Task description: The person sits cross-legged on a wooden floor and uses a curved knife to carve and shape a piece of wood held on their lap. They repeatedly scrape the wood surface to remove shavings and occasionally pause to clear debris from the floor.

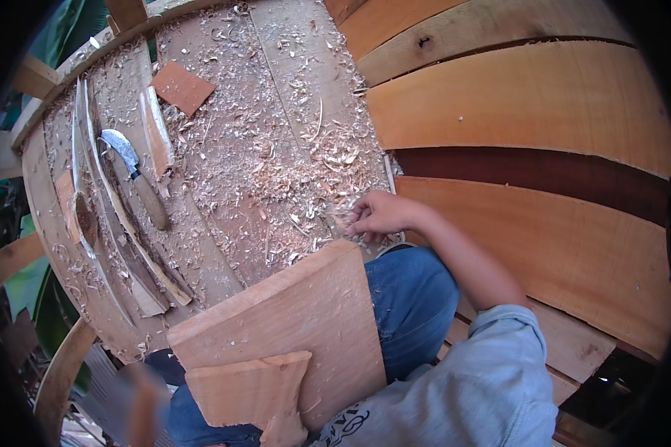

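Observation:
My right hand (pixel 382 216) reaches down to the worktop beside my knee, its fingers curled together around some pale wood shavings (pixel 343 212). Across my lap lies a thick wooden board (pixel 335 305), tilted, with loose curls on its face. A smaller piece of wood (pixel 246 384) with a cut, curved edge rests on that board. Nowhere in the picture does my left hand show. Farther off on the left lies a curved-blade knife (pixel 138 175) with a wooden handle, out of reach of the right hand's fingers.
Shavings cover much of the plank surface (pixel 224 171). Long bark-edged strips (pixel 115 201), a short wood offcut (pixel 156 134) and a reddish square piece (pixel 183 88) lie on the left. Slatted planks (pixel 514 97) rise on the right. A raised wooden rim (pixel 67 71) edges the far left.

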Available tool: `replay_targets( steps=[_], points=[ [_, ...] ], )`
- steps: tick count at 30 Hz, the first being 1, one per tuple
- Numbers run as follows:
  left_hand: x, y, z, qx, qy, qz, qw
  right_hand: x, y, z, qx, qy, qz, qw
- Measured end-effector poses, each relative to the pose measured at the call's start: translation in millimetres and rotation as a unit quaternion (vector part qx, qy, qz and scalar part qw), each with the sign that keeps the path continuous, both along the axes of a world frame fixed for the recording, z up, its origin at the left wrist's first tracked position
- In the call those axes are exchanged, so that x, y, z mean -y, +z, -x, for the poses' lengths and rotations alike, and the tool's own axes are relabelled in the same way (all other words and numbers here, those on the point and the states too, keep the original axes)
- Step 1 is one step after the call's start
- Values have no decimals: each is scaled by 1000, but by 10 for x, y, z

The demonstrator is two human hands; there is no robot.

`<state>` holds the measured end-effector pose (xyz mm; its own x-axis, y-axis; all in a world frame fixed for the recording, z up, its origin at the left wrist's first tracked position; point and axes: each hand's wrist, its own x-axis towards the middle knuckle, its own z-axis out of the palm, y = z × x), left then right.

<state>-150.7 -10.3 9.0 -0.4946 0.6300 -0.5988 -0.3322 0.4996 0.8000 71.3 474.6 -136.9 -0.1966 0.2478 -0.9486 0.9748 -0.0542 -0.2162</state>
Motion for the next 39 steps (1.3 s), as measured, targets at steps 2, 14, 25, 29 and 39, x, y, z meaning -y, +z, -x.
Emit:
replay_targets(
  steps=[2,14,25,29,39],
  points=[
    [57,21,-26,-8,12,22,1000,-15,-9,44,-10,13,-19,1000],
    [377,-114,-84,9,116,38,992,226,-263,350,-104,265,184,941],
    [289,-37,-70,58,139,77,986,295,-336,419,-162,235,158,945],
    [514,-135,-45,79,140,70,985,58,-198,472,-287,112,-36,951],
    [204,-23,-3,83,66,-9,994,-96,-158,394,-232,231,-477,816]
  ],
)
